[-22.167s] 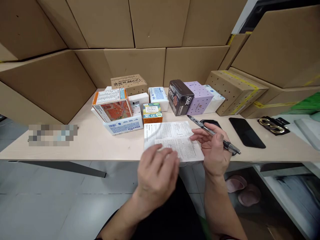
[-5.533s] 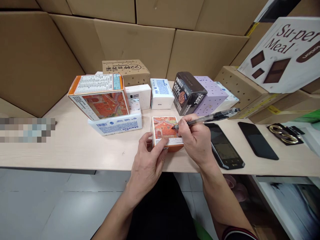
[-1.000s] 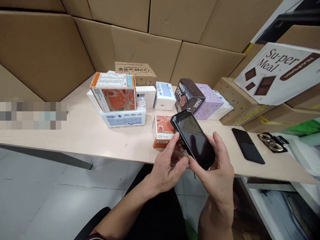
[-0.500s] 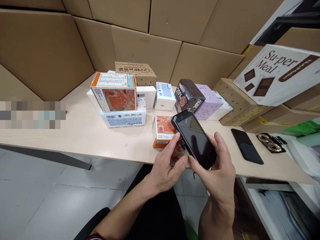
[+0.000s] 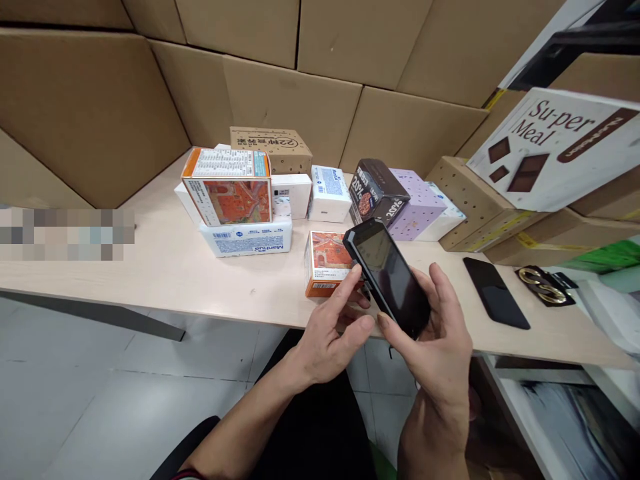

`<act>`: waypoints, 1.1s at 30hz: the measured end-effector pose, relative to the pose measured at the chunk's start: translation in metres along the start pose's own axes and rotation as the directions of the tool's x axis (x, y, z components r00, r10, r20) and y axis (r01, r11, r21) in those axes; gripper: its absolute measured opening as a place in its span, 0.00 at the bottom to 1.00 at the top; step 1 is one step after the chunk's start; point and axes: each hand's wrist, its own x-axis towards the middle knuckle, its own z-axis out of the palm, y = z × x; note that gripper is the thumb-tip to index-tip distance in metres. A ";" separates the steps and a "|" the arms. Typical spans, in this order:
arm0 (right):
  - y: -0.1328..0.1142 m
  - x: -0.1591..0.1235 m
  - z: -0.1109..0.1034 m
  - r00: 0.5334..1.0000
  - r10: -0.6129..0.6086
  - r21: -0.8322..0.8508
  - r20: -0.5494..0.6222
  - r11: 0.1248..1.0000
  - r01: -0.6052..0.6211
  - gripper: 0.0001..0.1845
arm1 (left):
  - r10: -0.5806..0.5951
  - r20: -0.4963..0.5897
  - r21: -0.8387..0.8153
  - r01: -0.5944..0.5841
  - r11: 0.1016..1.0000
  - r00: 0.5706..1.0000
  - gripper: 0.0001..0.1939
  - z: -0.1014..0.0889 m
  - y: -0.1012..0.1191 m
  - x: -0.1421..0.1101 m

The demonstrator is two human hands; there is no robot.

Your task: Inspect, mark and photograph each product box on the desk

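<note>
A black smartphone in a thick, rugged-looking case is held tilted above the table's front edge. My right hand grips its lower right side, the thumb at the bottom edge and fingers along the far side. My left hand closes on the left side, its index fingertip against the case edge; its other fingers are partly hidden beneath. Faint lighter shapes show on the upper screen. Just behind the phone lies an orange-and-white box, partly covered by it.
At left, an orange patterned box rests on a white-and-blue pack. Behind stand a dark brown box and a purple box. Rightward lie another black phone and gold rings on a card. Cardboard panels line the back.
Lighter shapes now show on the upper part of the phone's screen, which was darker before. My left thumb has drawn slightly away from the right thumb. The phone stays nearly in place.
</note>
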 end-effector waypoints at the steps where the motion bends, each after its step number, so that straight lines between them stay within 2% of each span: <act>1: 0.001 0.000 0.000 1.000 0.003 -0.011 -0.003 1.000 -0.003 0.52 | -0.009 -0.003 -0.011 0.009 1.000 1.000 0.35 0.000 0.000 0.000; 13: 0.003 0.002 -0.002 0.999 -0.029 -0.085 -0.041 0.996 0.025 0.54 | 0.022 -0.029 -0.056 -0.024 0.998 0.999 0.35 -0.002 -0.002 0.000; 19: 0.006 0.005 -0.007 0.997 -0.049 -0.130 -0.065 0.991 0.040 0.53 | 0.051 -0.035 0.016 -0.051 0.999 0.998 0.34 -0.001 -0.001 -0.001; 23: 0.012 0.009 -0.015 0.991 -0.024 -0.210 -0.135 0.978 -0.004 0.54 | 0.090 -0.031 0.071 -0.087 0.994 0.995 0.34 -0.002 -0.002 -0.001; 27: 0.027 0.015 -0.033 0.979 0.042 -0.412 -0.201 0.903 -0.124 0.55 | 0.170 -0.030 0.126 -0.165 0.978 0.985 0.30 -0.003 -0.004 -0.002; 30: 0.043 0.019 -0.046 0.978 0.109 -0.523 -0.177 0.832 -0.187 0.55 | 0.260 -0.037 0.170 -0.250 0.953 0.965 0.26 -0.002 -0.002 -0.004; 33: 0.057 0.023 -0.054 0.977 0.162 -0.574 -0.135 0.791 -0.211 0.56 | 0.408 -0.054 0.275 -0.379 0.883 0.911 0.24 -0.003 0.004 -0.007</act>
